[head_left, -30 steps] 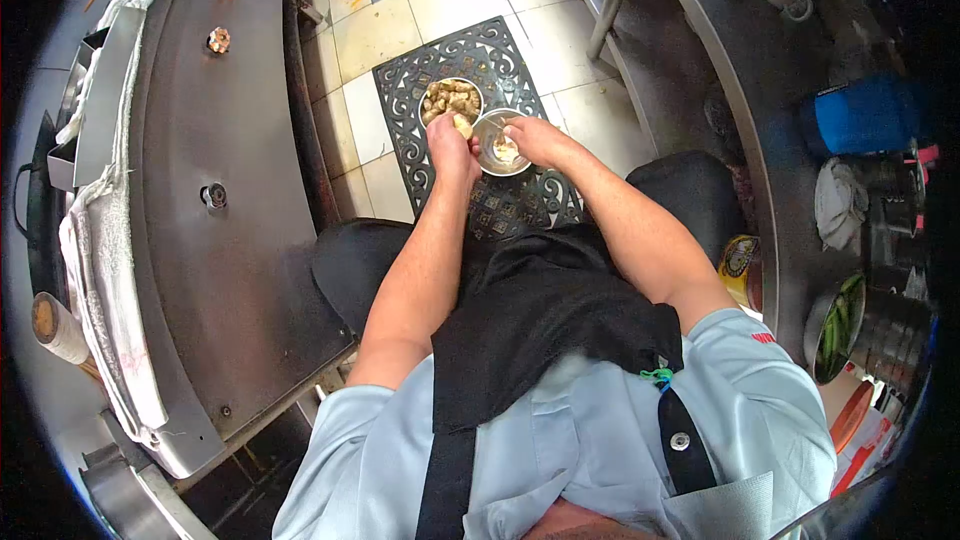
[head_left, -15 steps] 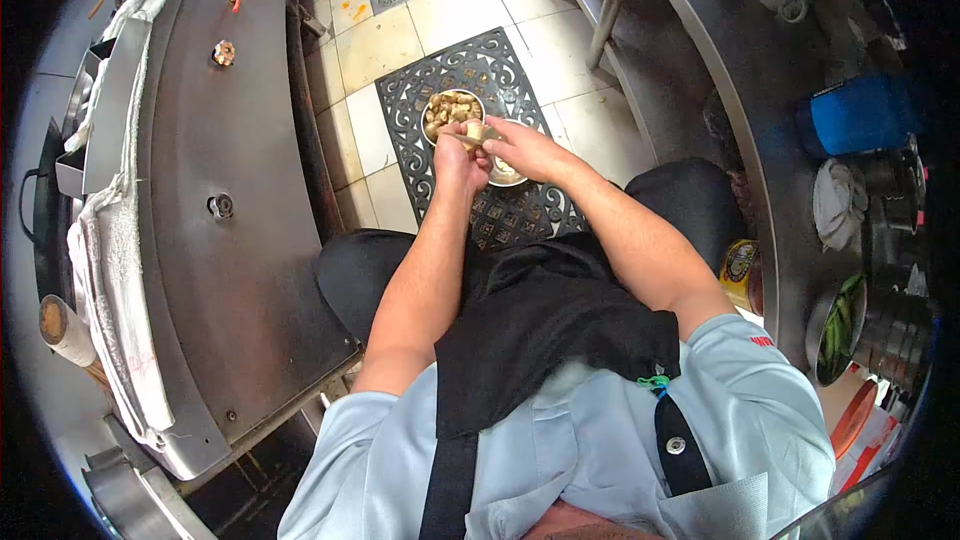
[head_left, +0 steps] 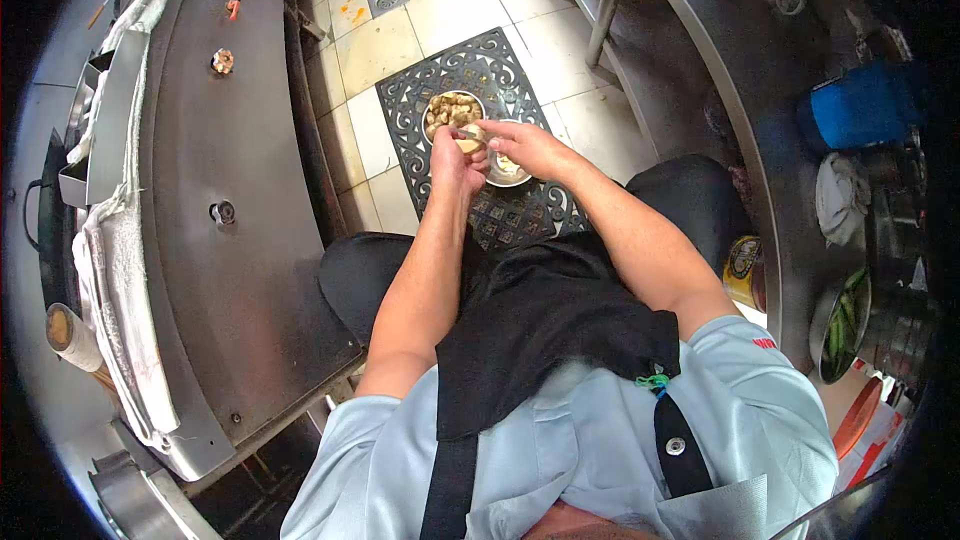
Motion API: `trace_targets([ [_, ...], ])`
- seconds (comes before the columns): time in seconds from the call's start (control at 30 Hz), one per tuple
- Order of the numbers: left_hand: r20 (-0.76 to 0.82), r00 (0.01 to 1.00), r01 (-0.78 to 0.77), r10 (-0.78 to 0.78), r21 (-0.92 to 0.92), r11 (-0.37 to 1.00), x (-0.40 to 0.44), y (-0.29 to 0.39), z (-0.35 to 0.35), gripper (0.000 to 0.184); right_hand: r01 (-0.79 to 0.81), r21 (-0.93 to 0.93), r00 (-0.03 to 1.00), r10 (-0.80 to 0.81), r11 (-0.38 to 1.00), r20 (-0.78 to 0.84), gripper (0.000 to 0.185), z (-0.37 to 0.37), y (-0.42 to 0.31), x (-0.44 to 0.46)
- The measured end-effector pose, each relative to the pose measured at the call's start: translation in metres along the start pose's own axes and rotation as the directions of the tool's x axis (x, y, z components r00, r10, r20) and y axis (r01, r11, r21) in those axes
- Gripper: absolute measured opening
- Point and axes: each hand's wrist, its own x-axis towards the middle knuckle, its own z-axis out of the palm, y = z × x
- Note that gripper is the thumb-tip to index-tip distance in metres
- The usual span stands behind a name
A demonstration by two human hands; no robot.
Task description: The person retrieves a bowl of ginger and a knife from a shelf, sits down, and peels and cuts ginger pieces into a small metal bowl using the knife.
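Pinching a pale, rounded ginger piece [head_left: 469,147], left fingers [head_left: 479,159] adjoin right fingers [head_left: 503,129] gripping a blade [head_left: 467,134]; floor tiles [head_left: 452,18] border the black mat [head_left: 500,220].

pale blue shirt [head_left: 545,440] | red sleeve lettering [head_left: 764,343] | black apron [head_left: 545,325] | silver strap snap [head_left: 676,447]

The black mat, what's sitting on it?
One bowl of knobbly brown pieces and another bowl with pale bits. The left hand and right hand partly cover both bowls, which hide the mat beneath.

Blue contnr [head_left: 862,110] sits nr wht cloth [head_left: 841,198].
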Motion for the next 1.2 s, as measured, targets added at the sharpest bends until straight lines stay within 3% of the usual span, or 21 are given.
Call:
trace_targets([
  [0.13, -0.009, 1.000, -0.007, 0.008, 0.020, 1.000, 0.002, -0.002, -0.003, 0.021, 0.005, -0.043, 1.000, -0.005, 0.999, 0.004, 0.043, 0.002, 0.002, 0.001],
  [0.23, -0.089, 0.995, -0.031, 0.035, 0.040, 0.999, 0.004, -0.006, -0.001, 0.018, 0.067, 0.019, 0.994, -0.065, 0.998, -0.092, 0.040, 0.011, 0.015, 0.006],
  [0.33, -0.049, 0.985, -0.168, 0.168, 0.005, 0.986, 0.007, -0.021, -0.001, 0.017, -0.007, 0.030, 0.993, 0.011, 1.000, -0.117, 0.038, 0.016, 0.017, 0.008],
  [0.43, -0.113, 0.972, -0.208, 0.207, 0.004, 0.978, 0.010, -0.028, 0.001, 0.022, -0.018, 0.070, 0.989, 0.028, 0.997, -0.143, 0.037, 0.024, 0.019, 0.011],
  [0.53, -0.091, 0.962, -0.244, 0.258, 0.145, 0.959, 0.015, -0.041, -0.003, 0.028, -0.159, 0.214, 0.968, 0.195, 0.964, -0.158, 0.037, 0.018, 0.004, 0.006],
  [0.57, -0.031, 0.967, -0.247, 0.254, 0.146, 0.958, 0.016, -0.046, -0.006, 0.033, -0.142, 0.191, 0.972, 0.173, 0.971, -0.159, 0.037, 0.020, 0.012, 0.009],
  [0.67, -0.143, 0.962, -0.226, 0.232, 0.062, 0.972, 0.009, -0.046, 0.000, 0.037, -0.109, 0.075, 0.981, 0.119, 0.991, -0.151, 0.038, 0.031, 0.064, 0.022],
  [0.7, -0.136, 0.962, -0.236, 0.237, 0.021, 0.971, 0.019, -0.044, -0.009, 0.037, -0.223, 0.024, 0.969, 0.224, 0.975, -0.106, 0.045, 0.025, 0.041, 0.011],
  [0.77, -0.159, 0.962, -0.226, 0.220, -0.021, 0.974, 0.019, -0.034, -0.010, 0.033, -0.459, 0.113, 0.888, 0.459, 0.881, 0.023, 0.051, 0.008, -0.007, -0.004],
  [0.87, -0.122, 0.963, -0.240, 0.238, -0.002, 0.971, 0.028, -0.031, -0.020, 0.034, -0.277, 0.111, 0.960, 0.279, 0.954, 0.003, 0.054, 0.026, 0.050, 0.018],
  [0.97, -0.072, 0.965, -0.253, 0.251, -0.012, 0.967, 0.028, -0.028, -0.021, 0.037, -0.327, 0.031, 0.944, 0.328, 0.944, -0.038, 0.051, 0.016, 0.020, 0.010],
  [1.07, -0.038, 0.961, -0.278, 0.275, -0.081, 0.957, 0.024, -0.026, -0.013, 0.035, -0.036, -0.163, 0.959, -0.011, 0.986, -0.282, 0.048, 0.028, 0.045, 0.017],
  [1.17, -0.046, 0.952, -0.306, 0.302, -0.122, 0.944, 0.023, -0.026, -0.007, 0.035, -0.027, 0.138, 0.998, 0.035, 0.990, -0.060, 0.046, 0.019, 0.020, 0.013],
  [1.2, -0.074, 0.940, -0.341, 0.334, -0.140, 0.930, 0.023, -0.028, 0.001, 0.035, 0.037, 0.038, 0.994, -0.032, 0.999, -0.105, 0.046, 0.022, 0.018, 0.010],
])
